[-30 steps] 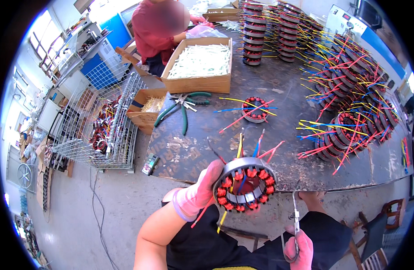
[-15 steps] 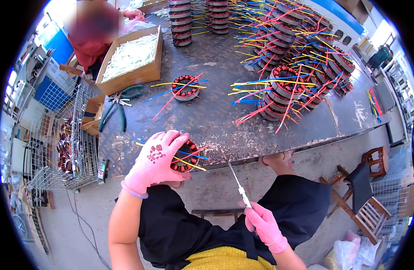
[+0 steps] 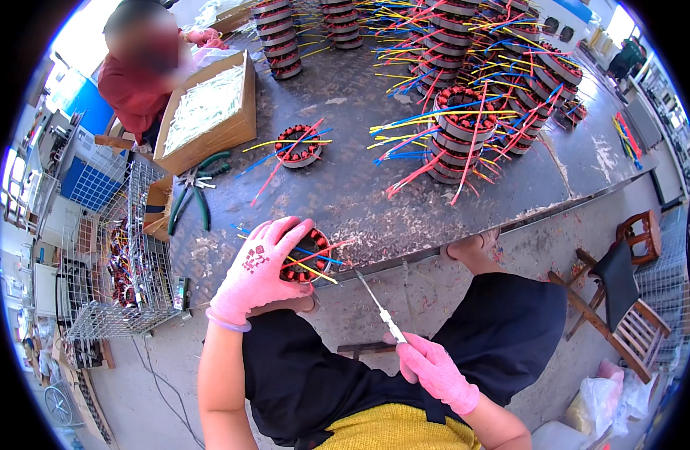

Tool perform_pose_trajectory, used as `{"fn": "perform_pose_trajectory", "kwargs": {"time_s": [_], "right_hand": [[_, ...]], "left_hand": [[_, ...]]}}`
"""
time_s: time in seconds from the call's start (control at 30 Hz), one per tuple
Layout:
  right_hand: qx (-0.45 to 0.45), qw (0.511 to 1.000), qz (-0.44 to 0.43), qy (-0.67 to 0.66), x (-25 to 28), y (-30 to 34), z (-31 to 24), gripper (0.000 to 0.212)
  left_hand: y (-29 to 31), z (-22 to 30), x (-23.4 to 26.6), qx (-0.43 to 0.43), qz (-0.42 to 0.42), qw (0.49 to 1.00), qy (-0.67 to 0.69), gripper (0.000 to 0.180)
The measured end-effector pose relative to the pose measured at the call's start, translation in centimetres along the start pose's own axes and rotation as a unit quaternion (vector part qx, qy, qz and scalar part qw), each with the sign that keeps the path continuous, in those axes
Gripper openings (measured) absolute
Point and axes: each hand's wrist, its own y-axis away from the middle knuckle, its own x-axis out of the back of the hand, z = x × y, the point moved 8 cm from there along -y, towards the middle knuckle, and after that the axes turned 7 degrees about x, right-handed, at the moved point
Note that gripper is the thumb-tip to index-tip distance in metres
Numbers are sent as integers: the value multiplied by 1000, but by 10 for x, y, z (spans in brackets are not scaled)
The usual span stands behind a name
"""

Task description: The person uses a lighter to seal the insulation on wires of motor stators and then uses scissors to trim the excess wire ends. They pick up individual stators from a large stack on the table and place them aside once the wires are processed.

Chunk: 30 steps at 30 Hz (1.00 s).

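My left hand (image 3: 256,268), in a pink glove, is closed round a motor stator (image 3: 324,245) at the table's near edge. The stator has red-and-black windings, with yellow, blue and red leads lying across it. In my gloved right hand (image 3: 437,373) is a slim tool (image 3: 390,325) with a white body and a long, thin metal shaft; its exact kind is unclear. The shaft points up and left, its tip a little right of the stator's wire ends and apart from the stator body. Another stator (image 3: 298,147) with crossed leads lies farther back on the table.
Stacked stators (image 3: 459,135) with protruding leads crowd the table's right side. At left are green-handled pliers (image 3: 190,196) and a cardboard box (image 3: 249,101) of white sleeves. A wire basket (image 3: 120,319) stands beside the table; a co-worker (image 3: 135,94) sits beyond the box. A wooden chair (image 3: 622,307) is at right.
The right hand and its tool have shifted slightly left, bringing the tip nearer the held stator's lead ends. My left hand keeps hold of the stator. The whole view has tilted a little.
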Motion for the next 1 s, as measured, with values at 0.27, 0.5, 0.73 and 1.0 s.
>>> {"fn": "perform_pose_trajectory", "kwargs": {"time_s": [0.27,0.5,0.73,1.0], "right_hand": [[9,999,21,29,2,0,3,40],[4,1000,7,19,-2,1,2,39],[4,1000,14,25,-3,1,-4,39],[-4,1000,17,-8,-4,2,-2,38]], "left_hand": [[2,-3,0,21,-2,1000,-1,93],[3,-3,1,25,2,1000,-13,93],[3,-3,0,23,10,1000,-8,90],[3,-3,-1,23,12,1000,-14,95]]}}
